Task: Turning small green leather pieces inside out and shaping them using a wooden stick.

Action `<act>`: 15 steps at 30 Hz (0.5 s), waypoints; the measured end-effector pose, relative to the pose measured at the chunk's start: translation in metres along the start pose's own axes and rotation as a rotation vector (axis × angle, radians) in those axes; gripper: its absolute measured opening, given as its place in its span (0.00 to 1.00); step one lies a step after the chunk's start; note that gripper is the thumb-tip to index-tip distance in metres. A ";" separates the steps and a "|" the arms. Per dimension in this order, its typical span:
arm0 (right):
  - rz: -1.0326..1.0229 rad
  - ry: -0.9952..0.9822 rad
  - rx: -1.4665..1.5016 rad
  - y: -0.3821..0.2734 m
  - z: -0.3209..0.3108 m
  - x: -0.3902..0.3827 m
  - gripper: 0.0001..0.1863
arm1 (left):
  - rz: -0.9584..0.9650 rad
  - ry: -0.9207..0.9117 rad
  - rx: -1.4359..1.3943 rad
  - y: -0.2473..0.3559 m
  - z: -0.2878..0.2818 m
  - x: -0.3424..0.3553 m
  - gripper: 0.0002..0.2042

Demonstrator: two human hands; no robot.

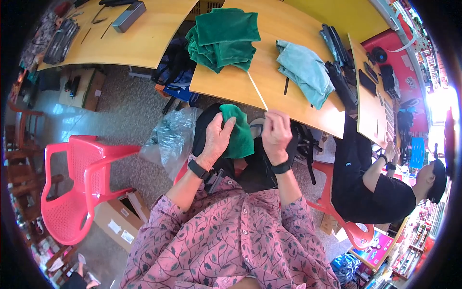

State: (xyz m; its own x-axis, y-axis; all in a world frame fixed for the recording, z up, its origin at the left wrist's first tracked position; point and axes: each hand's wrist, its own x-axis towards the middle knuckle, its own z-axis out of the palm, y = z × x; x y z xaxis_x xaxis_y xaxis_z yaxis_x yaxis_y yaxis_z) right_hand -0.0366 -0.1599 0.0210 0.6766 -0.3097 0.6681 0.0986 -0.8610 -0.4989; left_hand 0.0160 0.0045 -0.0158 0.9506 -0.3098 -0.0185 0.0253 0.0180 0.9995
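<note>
My left hand (216,137) grips a green velvet cloth (238,137) over my lap, thumb pressed against it. To its right, my right hand (276,132) is closed on a thin white strip (257,90), which slants up toward the stack of folded green cloths (221,38) on the yellow table (267,84); whether it is a stick or a cord I cannot tell. A pale teal folded cloth (303,72) lies to the right of that stack.
A pink chair (67,212), a cardboard box (115,224) and a clear plastic bag (171,139) are on my left. Another table (110,50) holds tools. A seated person in black (370,188) works at a board (365,115) on my right. Dark bundles (337,77) lie beside the teal cloth.
</note>
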 end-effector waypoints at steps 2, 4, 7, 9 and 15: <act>0.093 0.069 0.105 -0.013 -0.016 -0.003 0.07 | -0.061 -0.014 -0.089 -0.001 -0.003 0.000 0.12; 0.327 0.034 0.321 -0.021 -0.034 -0.020 0.07 | -0.122 -0.046 -0.183 0.002 -0.001 0.001 0.12; 0.372 -0.106 0.376 -0.030 -0.048 -0.043 0.08 | -0.269 -0.093 -0.425 0.007 0.000 0.002 0.14; 0.373 -0.196 0.377 -0.035 -0.051 -0.053 0.08 | -0.265 -0.089 -0.575 0.009 0.003 0.002 0.14; 0.299 -0.465 0.267 -0.045 -0.043 -0.053 0.17 | -0.119 -0.059 -0.260 0.005 0.008 -0.007 0.12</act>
State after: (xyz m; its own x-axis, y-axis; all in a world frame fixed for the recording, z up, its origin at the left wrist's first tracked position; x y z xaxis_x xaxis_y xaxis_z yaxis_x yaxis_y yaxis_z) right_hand -0.1079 -0.1219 0.0316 0.9448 -0.2618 0.1970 -0.0058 -0.6145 -0.7889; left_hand 0.0070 -0.0004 -0.0101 0.9170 -0.3786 -0.1258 0.2208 0.2190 0.9504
